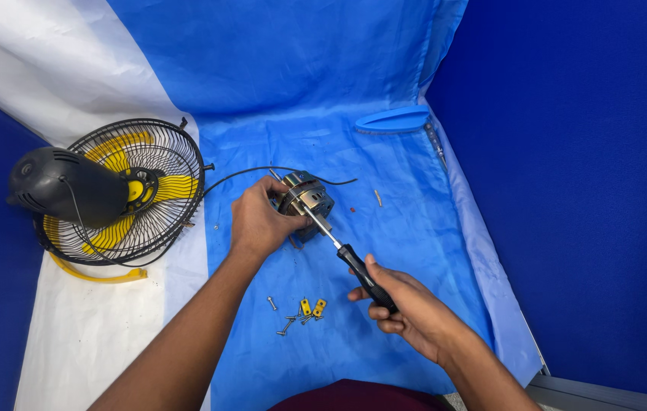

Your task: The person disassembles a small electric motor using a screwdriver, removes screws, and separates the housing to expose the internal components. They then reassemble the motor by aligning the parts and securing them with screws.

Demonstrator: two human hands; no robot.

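A small metal fan motor rests on the blue sheet at the middle, and my left hand grips it from the left side. My right hand is closed on the black handle of a screwdriver. The screwdriver's metal shaft runs up and left, and its tip meets the top of the motor. A thin black cable leads from the motor toward the fan on the left.
A fan with a black wire guard, yellow blades and a dark rear housing lies at the left. Several loose screws and two yellow clips lie near my forearms. A blue plastic piece and a second screwdriver sit at the back right.
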